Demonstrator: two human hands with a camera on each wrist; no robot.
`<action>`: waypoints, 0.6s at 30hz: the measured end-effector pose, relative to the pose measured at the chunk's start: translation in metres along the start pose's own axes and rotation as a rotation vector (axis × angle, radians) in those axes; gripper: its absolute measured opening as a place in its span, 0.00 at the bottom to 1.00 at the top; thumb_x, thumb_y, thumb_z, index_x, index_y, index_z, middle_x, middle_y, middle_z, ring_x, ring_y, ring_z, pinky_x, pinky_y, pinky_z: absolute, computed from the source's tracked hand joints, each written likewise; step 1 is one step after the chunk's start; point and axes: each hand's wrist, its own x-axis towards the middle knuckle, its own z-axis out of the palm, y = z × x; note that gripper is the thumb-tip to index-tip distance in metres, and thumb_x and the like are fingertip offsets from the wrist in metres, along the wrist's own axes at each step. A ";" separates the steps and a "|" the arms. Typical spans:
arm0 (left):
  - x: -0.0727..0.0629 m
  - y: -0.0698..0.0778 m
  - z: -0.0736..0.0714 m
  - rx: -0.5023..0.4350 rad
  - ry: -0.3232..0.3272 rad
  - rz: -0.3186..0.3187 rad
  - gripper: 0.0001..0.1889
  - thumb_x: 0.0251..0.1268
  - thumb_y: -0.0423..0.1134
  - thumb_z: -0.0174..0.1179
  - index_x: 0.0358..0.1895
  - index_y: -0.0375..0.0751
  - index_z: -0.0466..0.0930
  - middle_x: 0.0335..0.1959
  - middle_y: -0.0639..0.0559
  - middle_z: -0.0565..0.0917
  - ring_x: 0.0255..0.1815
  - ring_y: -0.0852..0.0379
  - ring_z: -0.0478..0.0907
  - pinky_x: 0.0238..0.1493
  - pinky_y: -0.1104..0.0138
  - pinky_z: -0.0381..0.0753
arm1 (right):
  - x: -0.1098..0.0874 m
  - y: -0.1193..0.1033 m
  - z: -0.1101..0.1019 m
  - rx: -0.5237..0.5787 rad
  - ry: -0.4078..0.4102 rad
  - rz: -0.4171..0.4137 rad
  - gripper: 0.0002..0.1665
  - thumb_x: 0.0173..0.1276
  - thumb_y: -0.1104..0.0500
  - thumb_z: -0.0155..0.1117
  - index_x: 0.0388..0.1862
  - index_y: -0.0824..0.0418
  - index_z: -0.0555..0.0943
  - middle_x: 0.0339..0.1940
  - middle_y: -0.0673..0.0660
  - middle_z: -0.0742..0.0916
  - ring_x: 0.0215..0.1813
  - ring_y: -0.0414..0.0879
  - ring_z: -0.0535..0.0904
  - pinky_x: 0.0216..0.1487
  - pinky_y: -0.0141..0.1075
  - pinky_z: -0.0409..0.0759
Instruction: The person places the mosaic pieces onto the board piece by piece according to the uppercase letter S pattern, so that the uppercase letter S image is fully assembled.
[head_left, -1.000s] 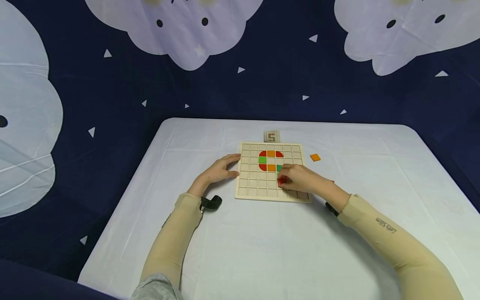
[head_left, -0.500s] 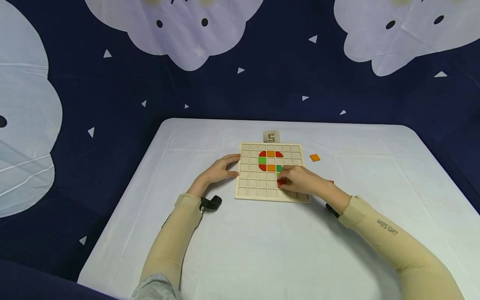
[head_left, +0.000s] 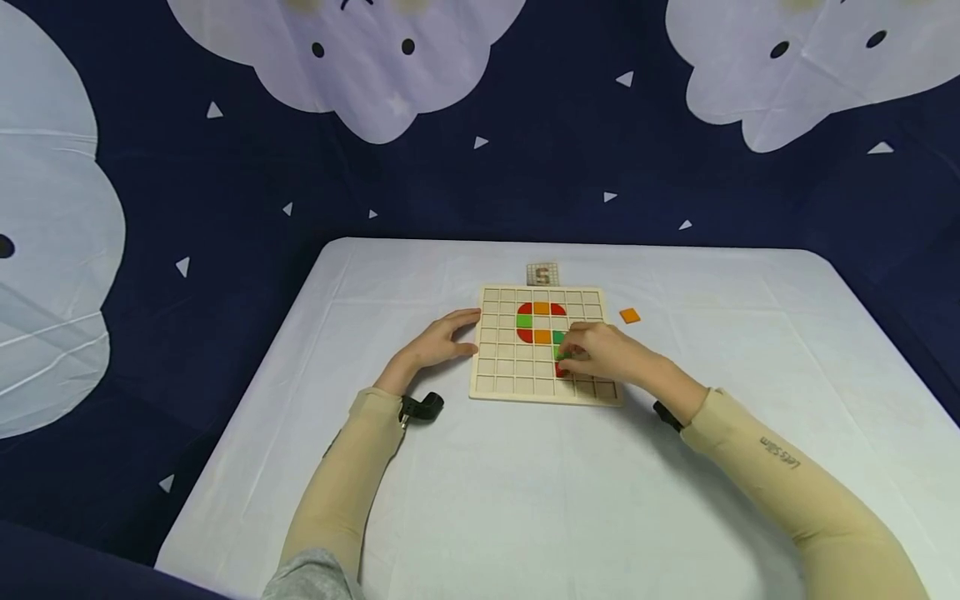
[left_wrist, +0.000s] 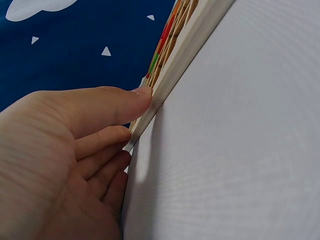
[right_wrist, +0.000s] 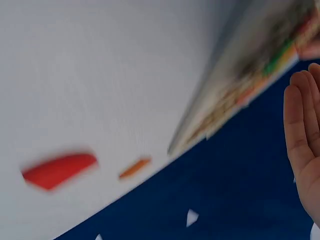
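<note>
A wooden grid board (head_left: 502, 367) lies on the table, with red, orange and green tiles set in its cells in a curving row. My left hand (head_left: 437, 340) rests at the board's left edge, thumb and fingers spread loosely; the left wrist view shows its thumb (left_wrist: 137, 100) against the edge. Over the right half of the board is my right hand (head_left: 609, 353), its fingertips close above a red tile (head_left: 560, 371) and a green tile (head_left: 558, 353). Straight fingers show in the right wrist view, with no tile between them.
Behind the board lies a small patterned card (head_left: 543, 273). A loose orange tile (head_left: 630, 316) is right of the board. The right wrist view also shows a loose red tile (right_wrist: 62, 170) with a curved edge on the white cloth.
My right hand has let go of the red tile, which stays in the board, and has drawn slightly up and away, uncovering the green tile. My left hand has not moved.
</note>
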 end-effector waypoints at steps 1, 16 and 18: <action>0.000 0.000 0.000 0.002 -0.001 0.000 0.35 0.60 0.35 0.63 0.70 0.34 0.60 0.72 0.44 0.59 0.73 0.50 0.51 0.71 0.60 0.48 | 0.000 0.003 -0.006 0.010 0.024 0.014 0.10 0.60 0.58 0.70 0.37 0.63 0.84 0.35 0.53 0.83 0.34 0.44 0.80 0.35 0.33 0.81; -0.001 0.002 0.000 0.007 0.002 -0.003 0.35 0.60 0.34 0.63 0.70 0.35 0.60 0.72 0.45 0.59 0.73 0.50 0.51 0.72 0.60 0.47 | -0.021 0.067 -0.069 0.028 0.017 0.357 0.19 0.65 0.60 0.64 0.50 0.70 0.79 0.43 0.64 0.82 0.42 0.56 0.81 0.40 0.46 0.81; -0.001 0.001 0.000 0.008 0.004 0.002 0.35 0.59 0.34 0.63 0.70 0.34 0.60 0.72 0.44 0.59 0.73 0.50 0.51 0.72 0.59 0.48 | -0.024 0.073 -0.067 0.010 -0.014 0.380 0.19 0.64 0.62 0.64 0.51 0.71 0.78 0.44 0.66 0.82 0.43 0.58 0.81 0.41 0.47 0.81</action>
